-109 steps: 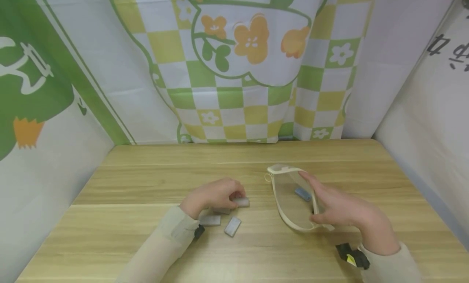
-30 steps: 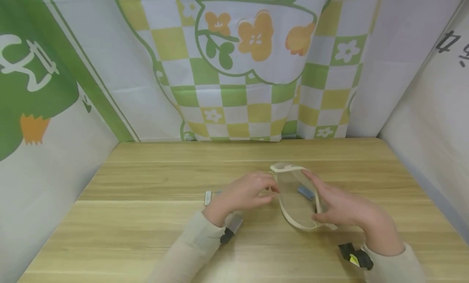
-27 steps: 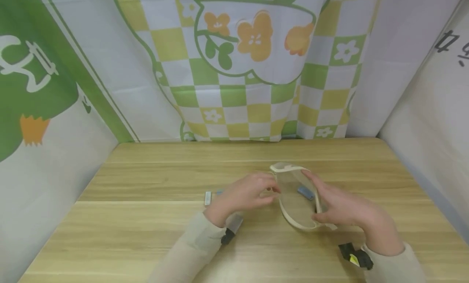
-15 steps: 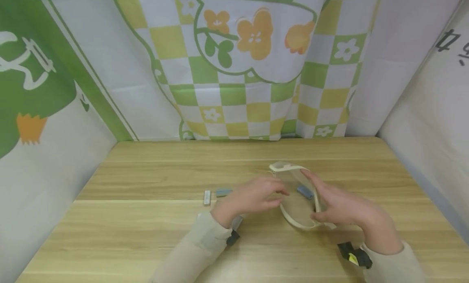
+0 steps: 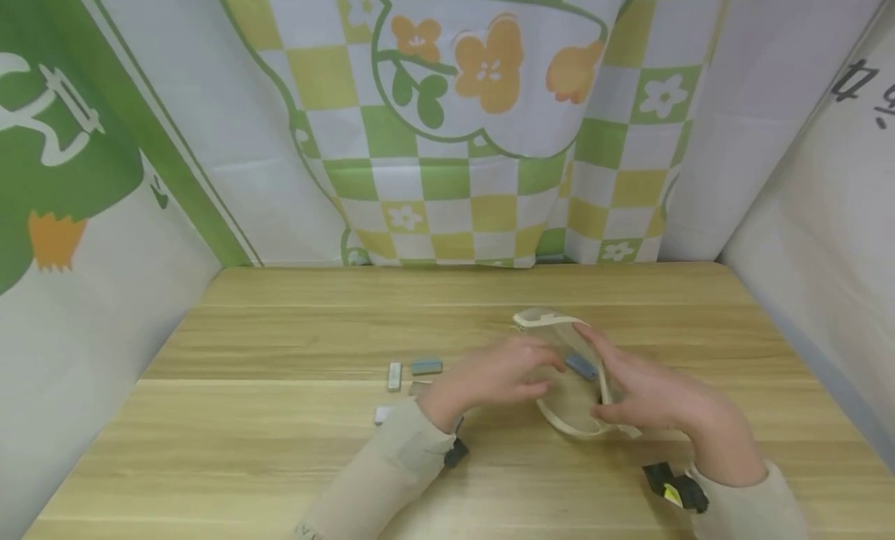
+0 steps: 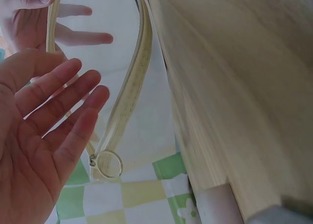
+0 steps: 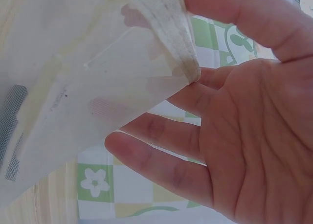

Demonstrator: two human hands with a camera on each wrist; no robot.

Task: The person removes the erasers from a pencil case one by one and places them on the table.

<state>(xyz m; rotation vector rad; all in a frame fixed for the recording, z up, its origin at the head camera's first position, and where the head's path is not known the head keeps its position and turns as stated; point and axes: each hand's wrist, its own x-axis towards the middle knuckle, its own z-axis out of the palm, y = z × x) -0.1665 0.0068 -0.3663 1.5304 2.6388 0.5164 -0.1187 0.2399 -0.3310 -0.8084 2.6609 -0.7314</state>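
Observation:
My right hand (image 5: 646, 388) holds the rim of a see-through zip pouch (image 5: 559, 423) with cream edging, its mouth gaping to the left. A blue-grey block (image 5: 580, 367) lies inside the pouch. My left hand (image 5: 499, 373) is at the mouth, fingers loosely bent, with nothing seen in the palm in the left wrist view. There the cream zip edge (image 6: 134, 70) and its ring pull hang beside the fingers. Through the pouch wall (image 7: 73, 101) in the right wrist view, dark patterned shapes show.
On the wooden table (image 5: 280, 447), left of the pouch, lie a pale upright block (image 5: 395, 377), a blue-grey block (image 5: 426, 367) and a white block (image 5: 382, 414). Others are partly hidden by the left forearm. A patterned curtain (image 5: 447, 182) hangs behind the table.
My left hand has gone from the blocks on the table rightward to the pouch, and over the last second farther into its mouth. The right hand stays on the rim.

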